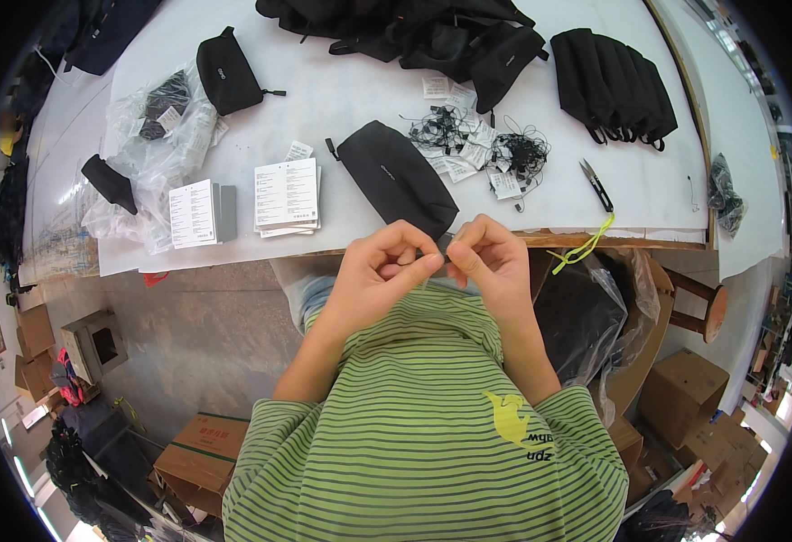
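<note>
White sheeting covered the worktable (333,99), its near edge running just past the person's striped green shirt (423,434). Both hands met at that edge, fingertips almost touching. The left hand (389,271) was closed in a tight pinch, thumb pressed toward the bent forefinger with the other fingers curled under; the right hand (491,262) mirrored it, thumb and forefinger brought together. Between them sat a small dark piece (444,246), mostly hidden by the fingers, so whether it belonged to the pouch could not be told. Just beyond the fingertips lay that black pouch (396,176), slanting away to the left, its zipper pull at the far end. Left of it stood two stacks of white cards (286,194); to the right lay black-handled snips (597,185) with a yellow-green cord. Past the pouch, white tags (479,140) lay tangled with black strings. Farther back were a row of black pouches (611,86) at the right, another black pouch (227,72) at the left, and a dark heap (414,32) between them.
</note>
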Demonstrator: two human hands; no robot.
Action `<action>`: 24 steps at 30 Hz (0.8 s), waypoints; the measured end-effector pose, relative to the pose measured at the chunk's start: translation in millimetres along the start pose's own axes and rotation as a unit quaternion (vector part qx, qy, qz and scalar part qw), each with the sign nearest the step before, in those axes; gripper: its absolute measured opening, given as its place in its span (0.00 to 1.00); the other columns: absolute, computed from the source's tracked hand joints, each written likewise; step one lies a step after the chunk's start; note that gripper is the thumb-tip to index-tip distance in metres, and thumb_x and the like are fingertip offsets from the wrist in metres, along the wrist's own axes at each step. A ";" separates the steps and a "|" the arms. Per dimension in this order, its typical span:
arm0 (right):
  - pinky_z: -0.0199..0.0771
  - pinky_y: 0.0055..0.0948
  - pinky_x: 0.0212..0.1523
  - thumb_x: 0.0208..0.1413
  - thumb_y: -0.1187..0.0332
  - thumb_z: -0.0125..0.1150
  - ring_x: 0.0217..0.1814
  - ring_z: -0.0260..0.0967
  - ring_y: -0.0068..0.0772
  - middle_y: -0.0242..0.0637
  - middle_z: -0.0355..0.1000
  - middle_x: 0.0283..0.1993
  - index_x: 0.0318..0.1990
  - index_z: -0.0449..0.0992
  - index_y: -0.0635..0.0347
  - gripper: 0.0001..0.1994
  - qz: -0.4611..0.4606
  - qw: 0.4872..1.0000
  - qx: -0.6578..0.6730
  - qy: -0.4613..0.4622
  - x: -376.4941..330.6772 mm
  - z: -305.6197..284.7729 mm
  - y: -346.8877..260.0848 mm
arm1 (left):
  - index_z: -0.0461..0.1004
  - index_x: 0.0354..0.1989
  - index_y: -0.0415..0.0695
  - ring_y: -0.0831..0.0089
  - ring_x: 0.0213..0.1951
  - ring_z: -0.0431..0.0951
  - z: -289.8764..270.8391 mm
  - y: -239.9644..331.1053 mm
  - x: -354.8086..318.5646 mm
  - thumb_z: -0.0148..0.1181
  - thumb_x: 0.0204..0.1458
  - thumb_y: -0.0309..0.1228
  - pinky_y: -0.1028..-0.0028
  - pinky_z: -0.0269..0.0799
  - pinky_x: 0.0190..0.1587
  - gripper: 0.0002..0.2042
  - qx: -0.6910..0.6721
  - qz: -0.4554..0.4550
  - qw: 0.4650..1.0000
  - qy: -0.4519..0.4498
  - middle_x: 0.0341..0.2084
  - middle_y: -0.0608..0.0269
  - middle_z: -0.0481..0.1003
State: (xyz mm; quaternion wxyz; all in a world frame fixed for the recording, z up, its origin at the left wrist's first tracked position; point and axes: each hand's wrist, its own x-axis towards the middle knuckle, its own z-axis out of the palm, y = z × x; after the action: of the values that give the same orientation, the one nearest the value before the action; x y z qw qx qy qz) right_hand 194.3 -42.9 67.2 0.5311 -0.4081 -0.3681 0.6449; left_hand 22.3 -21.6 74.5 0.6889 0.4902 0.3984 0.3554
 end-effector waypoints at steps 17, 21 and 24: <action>0.55 0.42 0.58 0.36 0.61 0.72 0.61 0.55 0.43 0.37 0.61 0.57 0.48 0.67 0.53 0.29 -0.099 0.773 -0.619 -0.093 40.8 -2.0 41.0 | 0.73 0.30 0.44 0.64 0.27 0.73 16.7 -14.5 -16.6 0.59 0.50 0.33 0.66 0.67 0.31 0.07 0.353 0.052 0.911 -0.205 0.21 0.62 0.71; 0.58 0.41 0.57 0.37 0.67 0.68 0.59 0.61 0.47 0.42 0.66 0.55 0.46 0.68 0.58 0.24 -0.114 0.804 -0.582 -0.048 41.7 -10.3 50.6 | 0.72 0.32 0.44 0.64 0.35 0.72 3.1 -17.7 -12.4 0.59 0.50 0.33 0.67 0.67 0.36 0.07 0.335 0.111 0.925 -0.139 0.28 0.62 0.69; 0.61 0.41 0.57 0.43 0.70 0.63 0.57 0.65 0.49 0.44 0.70 0.53 0.40 0.72 0.63 0.15 -0.132 0.813 -0.567 -0.036 37.3 -5.0 48.4 | 0.71 0.34 0.42 0.61 0.41 0.70 -15.0 -13.8 -7.5 0.59 0.50 0.31 0.66 0.67 0.42 0.07 0.359 0.121 0.926 -0.006 0.34 0.60 0.69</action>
State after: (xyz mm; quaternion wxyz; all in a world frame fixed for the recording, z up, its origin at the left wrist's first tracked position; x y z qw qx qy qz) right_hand 176.4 -14.0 16.3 0.2725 -0.5609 -0.7374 0.2598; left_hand 7.0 -26.0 59.8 0.4212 0.7509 0.4331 0.2668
